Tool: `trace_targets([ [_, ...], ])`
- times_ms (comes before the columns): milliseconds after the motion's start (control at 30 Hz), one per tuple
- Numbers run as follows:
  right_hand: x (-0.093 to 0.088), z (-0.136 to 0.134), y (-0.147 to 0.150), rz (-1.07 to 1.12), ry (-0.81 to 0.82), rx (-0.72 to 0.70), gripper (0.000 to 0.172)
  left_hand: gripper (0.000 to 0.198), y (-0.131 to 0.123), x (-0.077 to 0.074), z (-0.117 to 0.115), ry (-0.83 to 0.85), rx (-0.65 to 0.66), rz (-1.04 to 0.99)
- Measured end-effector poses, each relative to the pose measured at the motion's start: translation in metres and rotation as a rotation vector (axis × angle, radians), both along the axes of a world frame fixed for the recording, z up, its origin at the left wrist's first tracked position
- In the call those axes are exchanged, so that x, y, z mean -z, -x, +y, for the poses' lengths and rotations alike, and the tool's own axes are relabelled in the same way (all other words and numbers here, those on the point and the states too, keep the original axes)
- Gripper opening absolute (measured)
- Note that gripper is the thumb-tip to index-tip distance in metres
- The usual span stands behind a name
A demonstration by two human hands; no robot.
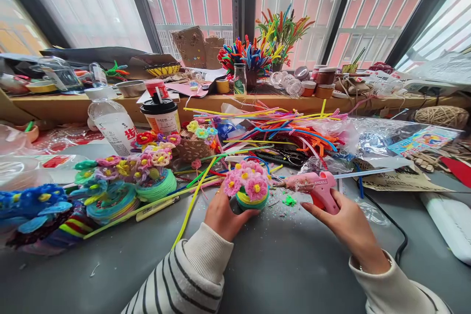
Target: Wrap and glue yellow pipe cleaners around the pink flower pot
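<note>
My left hand (pixel 225 215) is wrapped around a small round pot (pixel 253 200) banded in yellow and teal. Fuzzy pink pipe-cleaner flowers (pixel 248 179) with yellow centres crowd its top. In my right hand (pixel 349 221) is a pink glue gun (pixel 312 187), held by its handle. Its nozzle points left, close to the flowers; I cannot tell whether it touches them. A clear glue stick (pixel 364 173) juts from the gun's back end. On the grey table (pixel 279 265), just below the nozzle, lies a bright green scrap (pixel 289 200) among small crumbs.
Several finished flower pots (pixel 156 184) stand at the left, beside a box cutter (pixel 157 207). A heap of pipe cleaners (pixel 279 127) spreads across the back. A plastic bottle (pixel 112 120) and a lidded cup (pixel 160 114) stand back left. A black cord (pixel 393 221) curves at the right.
</note>
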State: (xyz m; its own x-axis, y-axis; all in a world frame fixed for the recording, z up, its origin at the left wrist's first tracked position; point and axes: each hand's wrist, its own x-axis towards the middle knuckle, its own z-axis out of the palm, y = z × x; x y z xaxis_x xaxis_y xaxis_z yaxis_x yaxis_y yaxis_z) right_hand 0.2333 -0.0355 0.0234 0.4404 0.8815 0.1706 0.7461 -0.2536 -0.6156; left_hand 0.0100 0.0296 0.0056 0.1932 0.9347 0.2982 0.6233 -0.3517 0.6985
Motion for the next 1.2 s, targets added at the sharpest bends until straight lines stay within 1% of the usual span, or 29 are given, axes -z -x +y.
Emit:
trace_targets([
  [100, 0.005, 0.0, 0.005, -0.091, -0.076, -0.026, 0.038, 0.061, -0.001, 0.0, 0.0, 0.036, 0.038, -0.062],
  [233, 0.008, 0.0, 0.01, -0.168, -0.16, -0.069, 0.033, 0.061, -0.002, 0.003, 0.0, -0.005, -0.022, -0.172],
  [300, 0.008, 0.0, 0.013, -0.207, -0.184, -0.08, 0.032, 0.062, -0.002, 0.003, 0.0, -0.002, 0.0, -0.135],
  [367, 0.008, 0.0, 0.015, -0.245, -0.202, -0.088, 0.032, 0.062, -0.002, 0.003, 0.0, 0.013, 0.036, -0.056],
  [467, 0.007, -0.001, 0.018, -0.258, -0.215, -0.105, 0.029, 0.065, -0.002, 0.004, -0.001, -0.008, 0.014, 0.002],
  [567, 0.008, -0.001, 0.019, -0.251, -0.221, -0.116, 0.026, 0.065, -0.002, 0.003, -0.001, -0.007, 0.016, -0.004],
  [667, 0.009, -0.001, 0.018, -0.234, -0.23, -0.128, 0.023, 0.06, -0.002, 0.002, -0.001, 0.005, 0.035, -0.092],
  [733, 0.01, 0.0, 0.017, -0.226, -0.237, -0.134, 0.021, 0.061, -0.002, 0.001, -0.001, 0.011, 0.026, -0.194],
  [800, 0.01, 0.001, 0.017, -0.231, -0.248, -0.136, 0.019, 0.06, -0.002, 0.0, 0.0, 0.031, 0.033, -0.247],
  [900, 0.01, 0.002, 0.018, -0.248, -0.264, -0.133, 0.017, 0.058, -0.003, 0.0, 0.001, 0.057, 0.063, -0.17],
  [967, 0.01, 0.002, 0.018, -0.252, -0.265, -0.127, 0.016, 0.061, -0.004, -0.001, 0.001, 0.06, 0.049, -0.094],
  [1033, 0.009, 0.002, 0.019, -0.252, -0.264, -0.124, 0.016, 0.064, -0.005, -0.001, 0.002, 0.054, 0.032, -0.064],
  [1200, 0.011, 0.001, 0.017, -0.259, -0.282, -0.13, 0.015, 0.059, -0.007, 0.001, 0.001, -0.031, 0.033, 0.001],
])
